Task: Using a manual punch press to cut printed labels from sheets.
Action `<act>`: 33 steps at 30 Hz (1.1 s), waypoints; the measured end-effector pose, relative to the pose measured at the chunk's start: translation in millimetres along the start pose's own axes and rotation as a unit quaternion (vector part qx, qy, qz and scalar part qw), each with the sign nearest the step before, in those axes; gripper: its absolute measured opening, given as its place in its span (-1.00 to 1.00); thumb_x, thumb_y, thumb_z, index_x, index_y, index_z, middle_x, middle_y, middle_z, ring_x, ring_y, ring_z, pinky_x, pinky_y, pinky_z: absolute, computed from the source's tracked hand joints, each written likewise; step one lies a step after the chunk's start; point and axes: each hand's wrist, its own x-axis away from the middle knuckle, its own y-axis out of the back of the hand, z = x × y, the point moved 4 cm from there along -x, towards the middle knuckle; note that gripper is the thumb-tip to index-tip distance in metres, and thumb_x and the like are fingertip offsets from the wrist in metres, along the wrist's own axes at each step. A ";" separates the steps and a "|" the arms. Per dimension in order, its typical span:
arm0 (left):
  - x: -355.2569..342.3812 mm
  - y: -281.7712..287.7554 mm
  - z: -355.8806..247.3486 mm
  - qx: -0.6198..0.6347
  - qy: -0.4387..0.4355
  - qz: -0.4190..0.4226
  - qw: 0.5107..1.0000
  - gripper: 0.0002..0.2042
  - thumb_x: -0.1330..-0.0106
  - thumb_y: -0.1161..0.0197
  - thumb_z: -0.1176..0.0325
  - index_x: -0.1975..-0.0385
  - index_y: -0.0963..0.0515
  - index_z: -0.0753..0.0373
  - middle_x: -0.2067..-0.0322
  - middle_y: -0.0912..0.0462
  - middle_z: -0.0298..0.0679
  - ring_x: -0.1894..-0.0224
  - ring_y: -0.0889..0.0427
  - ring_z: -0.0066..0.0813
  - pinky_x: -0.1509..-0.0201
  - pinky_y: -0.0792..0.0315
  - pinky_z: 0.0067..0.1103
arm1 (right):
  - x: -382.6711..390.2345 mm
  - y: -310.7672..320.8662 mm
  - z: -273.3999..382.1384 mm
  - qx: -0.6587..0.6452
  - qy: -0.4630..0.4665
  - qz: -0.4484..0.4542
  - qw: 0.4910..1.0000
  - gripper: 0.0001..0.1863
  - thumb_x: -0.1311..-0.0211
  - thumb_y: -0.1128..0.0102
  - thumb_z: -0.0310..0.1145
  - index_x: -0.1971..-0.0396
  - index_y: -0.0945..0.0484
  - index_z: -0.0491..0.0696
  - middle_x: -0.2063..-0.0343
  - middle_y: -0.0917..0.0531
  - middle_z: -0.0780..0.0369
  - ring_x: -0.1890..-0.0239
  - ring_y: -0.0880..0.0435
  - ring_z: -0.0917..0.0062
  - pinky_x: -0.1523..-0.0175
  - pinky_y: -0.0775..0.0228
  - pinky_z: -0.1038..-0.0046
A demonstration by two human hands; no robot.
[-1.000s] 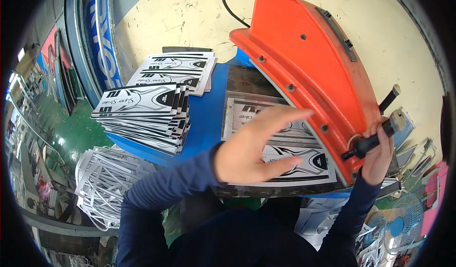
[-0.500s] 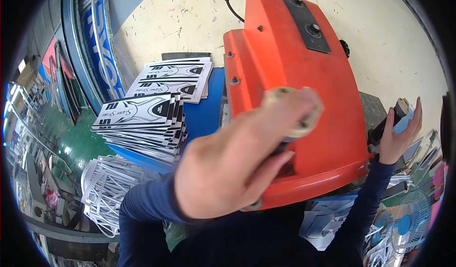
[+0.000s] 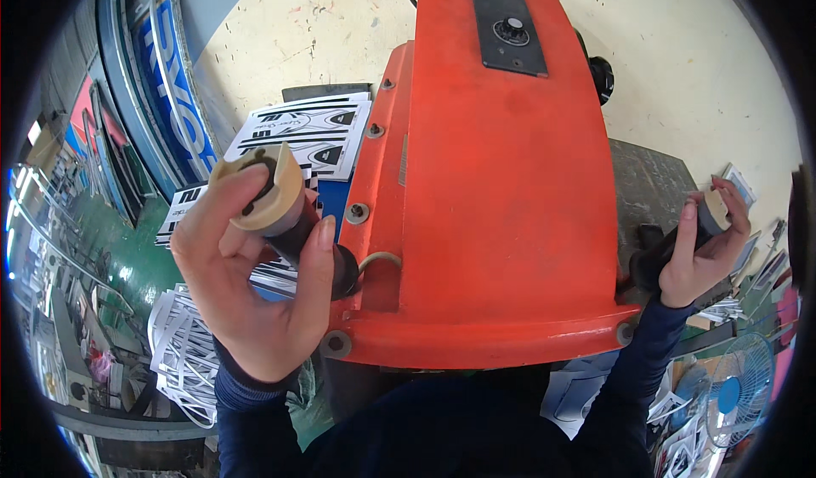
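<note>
The big red swing head of a press (image 3: 501, 197) fills the middle of the view. From its left front corner rises a black handle (image 3: 299, 238) with a cream guard (image 3: 291, 191) on top. My left hand (image 3: 255, 316) is closed around this handle, a finger bent over the dark button inside the guard. At the right front corner, my right hand (image 3: 697, 270) wraps around a matching black handle (image 3: 656, 264) with a cream top. Printed white sheets (image 3: 310, 130) lie stacked left of the head; my left hand hides most of the nearer stack (image 3: 180, 210).
A blue board (image 3: 338, 193) shows beneath the stacks. White cut-out scraps (image 3: 185, 350) pile up at the lower left. On the right are the press's dark bed (image 3: 650, 176) and a blue fan (image 3: 741, 391). A black dial panel (image 3: 510, 29) tops the head.
The red head has swung left and squared up toward me. My left hand travelled left with its handle, and the fingers of my right hand, earlier stretched out, have curled around theirs.
</note>
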 end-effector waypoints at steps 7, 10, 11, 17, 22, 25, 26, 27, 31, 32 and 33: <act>8.3 2.0 10.5 0.013 0.019 0.005 1.000 -0.39 -0.17 -0.31 0.72 -0.21 -0.18 0.39 -0.08 -0.43 0.01 0.02 -0.69 -0.24 0.03 -0.62 -0.53 | 6.6 -2.6 1.4 0.014 -0.002 0.003 1.000 -0.60 -0.19 -0.24 -0.63 -0.02 -0.40 -0.15 -0.06 -0.50 0.02 0.08 -0.58 0.45 -0.04 -0.49 0.43; 7.0 1.4 11.1 0.023 -0.004 0.009 1.000 -0.39 -0.17 -0.31 0.72 -0.21 -0.18 0.38 -0.07 -0.44 0.01 0.03 -0.69 -0.24 0.04 -0.63 -0.50 | 6.2 -3.2 1.0 0.009 -0.002 0.003 1.000 -0.59 -0.18 -0.25 -0.63 -0.03 -0.39 -0.15 -0.06 -0.51 0.01 0.09 -0.58 0.46 -0.02 -0.49 0.44; 6.8 1.1 10.7 0.023 -0.010 0.007 1.000 -0.39 -0.17 -0.31 0.72 -0.21 -0.18 0.38 -0.07 -0.44 0.01 0.03 -0.69 -0.24 0.04 -0.63 -0.50 | 5.8 -3.1 1.0 0.002 -0.008 0.005 1.000 -0.59 -0.18 -0.25 -0.63 -0.03 -0.39 -0.15 -0.06 -0.51 0.00 0.10 -0.58 0.47 -0.01 -0.49 0.45; 15.9 -6.7 18.3 0.115 0.020 -0.036 0.993 0.05 -0.17 -0.47 0.13 -0.47 0.21 0.28 -0.13 -0.46 0.21 -0.07 -0.64 -0.02 -0.02 -0.66 -0.25 | -5.1 1.1 -2.5 0.031 -0.045 0.030 0.998 -0.37 -0.23 -0.19 -0.59 -0.32 -0.26 -0.18 -0.13 -0.51 0.05 0.18 -0.57 0.57 0.03 -0.47 0.52; 39.7 -13.2 70.4 0.227 0.254 -0.157 0.927 -0.04 -0.33 -0.14 -0.19 -0.50 0.22 0.26 -0.35 -0.28 0.05 -0.30 -0.42 0.00 -0.29 -0.42 -0.18 | -17.9 15.9 -29.8 0.045 -0.025 0.046 0.998 -0.37 -0.29 -0.16 -0.56 -0.37 -0.26 -0.18 -0.15 -0.51 0.12 0.16 -0.54 0.64 0.00 -0.39 0.61; 53.5 -41.3 82.9 0.334 0.217 0.048 0.916 -0.16 -0.42 -0.06 -0.12 -0.50 0.12 0.28 -0.32 -0.37 0.02 -0.30 -0.42 -0.19 -0.38 -0.25 -0.30 | -19.6 36.3 -71.0 0.033 -0.049 0.045 0.997 -0.42 -0.33 -0.16 -0.56 -0.35 -0.30 -0.19 -0.11 -0.53 0.14 0.11 -0.53 0.65 -0.01 -0.37 0.62; 64.9 -45.2 89.1 0.264 0.281 0.055 0.921 -0.15 -0.42 -0.04 -0.13 -0.50 0.13 0.30 -0.27 -0.42 0.07 -0.31 -0.41 -0.19 -0.40 -0.19 -0.30 | -20.9 44.7 -86.2 0.053 -0.041 0.050 0.997 -0.47 -0.39 -0.12 -0.55 -0.34 -0.32 -0.18 -0.12 -0.53 0.09 0.01 -0.53 0.57 -0.12 -0.38 0.56; 73.7 -47.9 90.7 0.267 0.298 0.049 0.915 -0.15 -0.42 -0.02 -0.14 -0.50 0.13 0.31 -0.23 -0.47 0.11 -0.32 -0.40 -0.18 -0.41 -0.14 -0.30 | -21.2 54.9 -100.9 0.046 -0.041 0.046 0.997 -0.47 -0.39 -0.12 -0.55 -0.34 -0.32 -0.18 -0.12 -0.53 0.09 0.01 -0.53 0.57 -0.12 -0.38 0.56; 87.4 -62.6 87.2 0.183 0.193 0.244 0.932 -0.03 -0.19 -0.43 0.21 -0.48 0.08 0.37 -0.42 -0.13 0.19 -0.49 -0.10 -0.05 -0.51 0.06 -0.22 | -17.2 79.3 -147.0 0.118 -0.142 0.052 0.981 -0.42 -0.39 -0.12 -0.37 -0.36 -0.28 -0.18 -0.12 -0.52 0.08 -0.04 -0.53 0.54 -0.16 -0.33 0.52; 88.5 -63.3 86.6 0.117 0.162 0.282 0.938 0.10 -0.03 -0.56 0.16 -0.50 0.06 0.32 -0.45 0.02 0.24 -0.53 0.06 0.07 -0.51 0.07 -0.16 | -13.4 79.5 -147.0 0.086 -0.164 0.050 0.981 -0.41 -0.40 -0.10 -0.31 -0.36 -0.26 -0.19 -0.13 -0.51 0.06 -0.06 -0.53 0.51 -0.19 -0.32 0.49; 89.4 -62.1 84.6 0.117 0.148 0.288 0.939 0.10 -0.03 -0.56 0.16 -0.50 0.06 0.32 -0.45 0.02 0.24 -0.53 0.06 0.07 -0.51 0.07 -0.16 | -9.0 77.2 -141.6 0.059 -0.184 0.056 0.980 -0.39 -0.41 -0.07 -0.26 -0.37 -0.24 -0.20 -0.13 -0.50 0.05 -0.08 -0.53 0.49 -0.22 -0.31 0.46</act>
